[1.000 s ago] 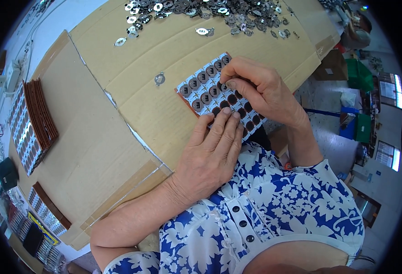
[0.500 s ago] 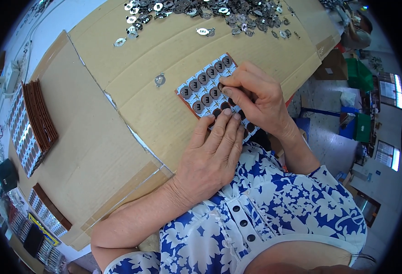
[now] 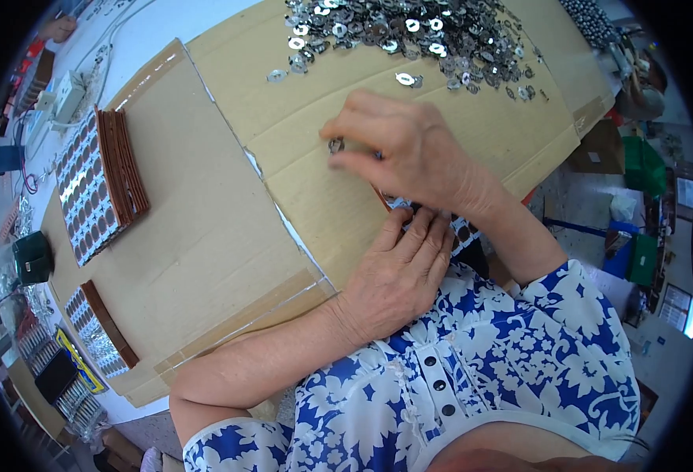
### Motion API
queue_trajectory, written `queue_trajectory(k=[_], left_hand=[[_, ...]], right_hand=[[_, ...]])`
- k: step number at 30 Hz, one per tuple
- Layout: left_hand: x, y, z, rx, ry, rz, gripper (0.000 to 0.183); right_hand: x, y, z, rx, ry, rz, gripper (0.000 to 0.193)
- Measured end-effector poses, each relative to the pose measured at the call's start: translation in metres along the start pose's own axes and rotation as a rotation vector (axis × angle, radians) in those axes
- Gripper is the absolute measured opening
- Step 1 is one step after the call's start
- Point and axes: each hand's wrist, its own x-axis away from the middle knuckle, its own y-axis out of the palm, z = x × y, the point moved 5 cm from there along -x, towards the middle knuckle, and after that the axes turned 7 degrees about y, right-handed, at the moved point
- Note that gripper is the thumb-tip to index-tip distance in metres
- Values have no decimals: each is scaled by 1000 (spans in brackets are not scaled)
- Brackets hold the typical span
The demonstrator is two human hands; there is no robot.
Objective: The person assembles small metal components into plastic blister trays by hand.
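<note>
- Right hand (image 3: 409,149) has a small metal washer-like piece (image 3: 335,145) pinched narrow between thumb and fingertips, sitting on the cardboard sheet (image 3: 228,220) at roughly 9 o'clock from the knuckles.
- Just behind that hand, toward 5 o'clock, is the brown tray of round pockets (image 3: 460,232), mostly hidden under both hands, only a sliver showing.
- Left hand (image 3: 398,275) lies flat, fingers together, pressing the near edge of that tray. Not gripping anything, just pinning it down.
- Up at 12 o'clock there's a big loose heap of shiny metal pieces (image 3: 409,27), with a couple of strays (image 3: 405,79) between the heap and the right hand.
- Way off at 9 o'clock, stacks of filled trays (image 3: 99,185), another stack (image 3: 99,330) at 7 o'clock.
- What could go wrong, my guess: the piece is tiny and held only at the fingertips, so it could slip and skate off across the smooth cardboard. Also, if the left hand eases off, the tray could shift and pieces already seated might pop out of their pockets.
</note>
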Motion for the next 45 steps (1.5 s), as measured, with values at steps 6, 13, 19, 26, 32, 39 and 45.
queue_trajectory(k=[6,13,19,26,32,39,45], left_hand=[[1,0,-1,21,6,32,53],[-2,0,-3,17,-24,11,52],[7,8,-2,-8,-18,4,47],[6,8,0,-32,-46,2,46],[3,7,1,-8,-32,37,44],[-5,-4,-3,-13,-52,2,47],[-7,-2,-2,-36,-26,-15,60]], right_hand=[[-2,12,0,125,1,-33,12],[3,-13,8,-91,67,70,13],[-2,34,-17,150,100,-10,16],[-12,41,-31,307,89,13,10],[-22,42,-22,259,219,-55,12],[25,-28,24,-567,559,-26,20],[87,-55,62,-593,670,2,14]])
